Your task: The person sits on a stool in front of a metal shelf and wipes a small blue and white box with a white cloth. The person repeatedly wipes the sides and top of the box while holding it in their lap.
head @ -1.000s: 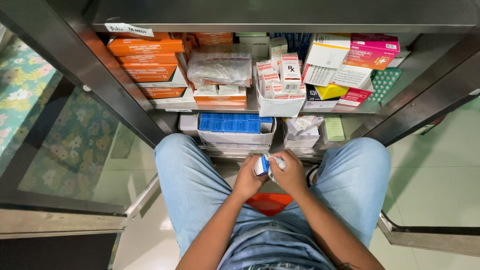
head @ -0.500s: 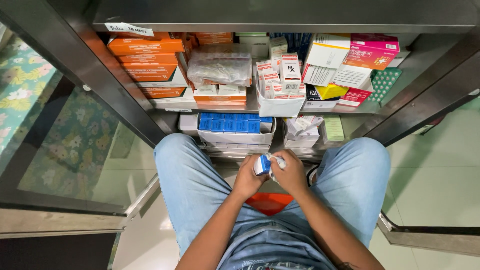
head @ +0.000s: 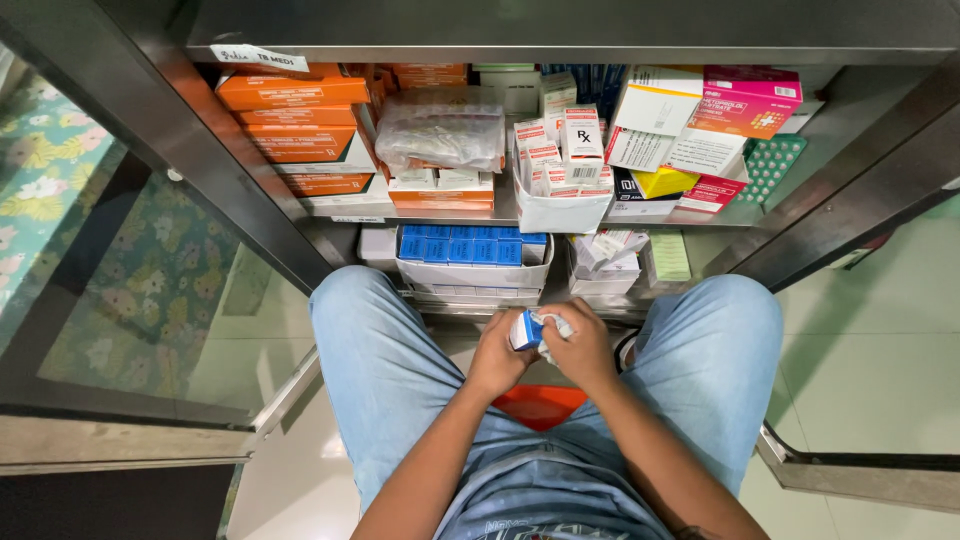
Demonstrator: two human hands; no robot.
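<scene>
Glass-doored metal cabinet shelves packed with medicine cartons fill the far side of the scene. At far left sit stacked orange boxes; beside them a clear plastic bag, then a white bin of small red-and-white boxes, and a pink box at far right. On the lower shelf, a tray of blue boxes. Near, between denim-clad knees, the left hand and right hand both clasp a small blue-and-white box above an orange stool.
</scene>
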